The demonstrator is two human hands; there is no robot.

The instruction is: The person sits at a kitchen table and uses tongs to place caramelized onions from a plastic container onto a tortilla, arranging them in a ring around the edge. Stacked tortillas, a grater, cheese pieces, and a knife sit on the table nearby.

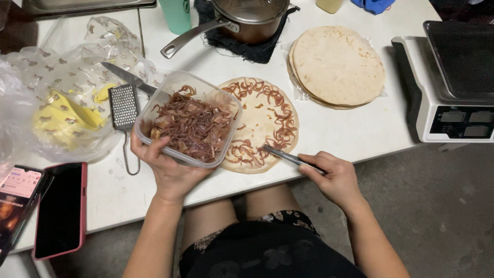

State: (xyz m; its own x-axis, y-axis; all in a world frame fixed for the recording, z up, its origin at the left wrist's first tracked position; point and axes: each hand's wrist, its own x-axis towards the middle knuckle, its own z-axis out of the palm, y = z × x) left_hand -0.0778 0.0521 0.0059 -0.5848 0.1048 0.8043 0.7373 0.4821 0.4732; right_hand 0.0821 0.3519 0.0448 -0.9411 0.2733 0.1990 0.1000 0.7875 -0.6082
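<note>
My left hand [167, 167] holds a clear plastic container [170, 95] filled with browned onion strips [193, 126], raised a little over the white table [350, 131]. My right hand [332, 177] grips a metal utensil [283, 154] whose tip rests on the near edge of a flat tortilla [262, 116]. A ring of onion strips lies around that tortilla's rim. The container covers the tortilla's left side.
A stack of plain tortillas [337, 64] lies to the right. A lidded pot [247, 20] sits on a dark cloth behind. A small grater [124, 108], a knife [126, 76], a plastic bag with yellow cheese [64, 121], two phones [59, 208] and a scale [453, 85] surround the spot.
</note>
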